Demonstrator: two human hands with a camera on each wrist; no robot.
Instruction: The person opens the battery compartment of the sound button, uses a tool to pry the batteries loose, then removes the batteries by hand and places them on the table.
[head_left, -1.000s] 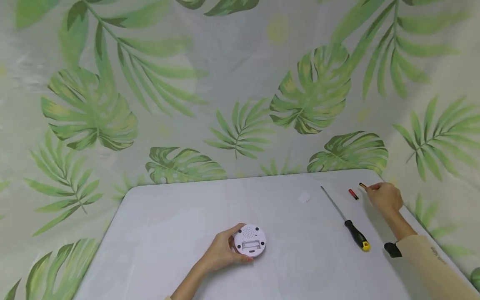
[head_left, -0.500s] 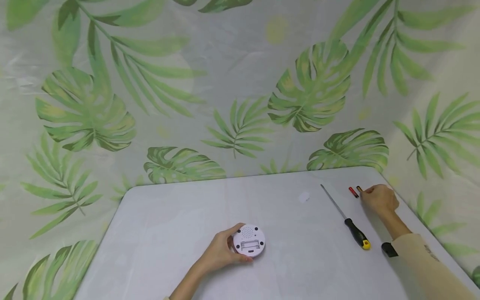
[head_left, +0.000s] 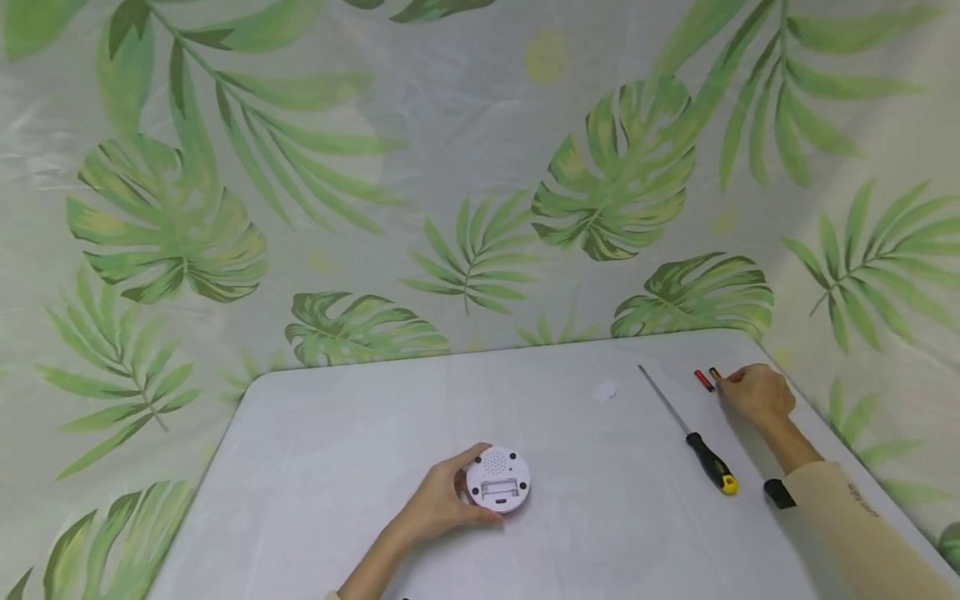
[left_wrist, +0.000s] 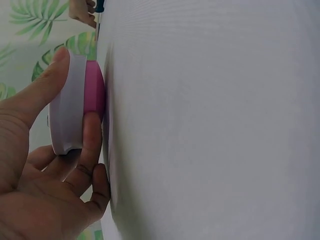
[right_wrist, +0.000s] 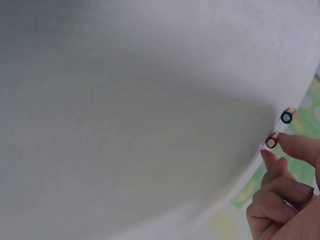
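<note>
My left hand (head_left: 442, 500) grips a round white device (head_left: 495, 467) at its left edge, its underside facing up. That face shows a speaker grille, several dark feet and an uncovered battery compartment with no battery in it. The left wrist view reveals a pink part (left_wrist: 93, 87) on the device's other side, close to the table. At the far right, my right hand (head_left: 759, 396) pinches a battery (right_wrist: 271, 143) between thumb and finger, low at the tabletop. A second, red and black battery (head_left: 703, 381) lies right alongside it.
Left of the right hand lies a screwdriver (head_left: 707, 458) with a black and yellow handle. A small white piece (head_left: 604, 391) is farther left on the white table (head_left: 337, 450). Leaf-patterned fabric (head_left: 465, 167) rises behind the table.
My right hand has brought its battery slightly left and down, beside the red one, within the first half second. The left hand keeps holding the device; the view shifts slightly.
</note>
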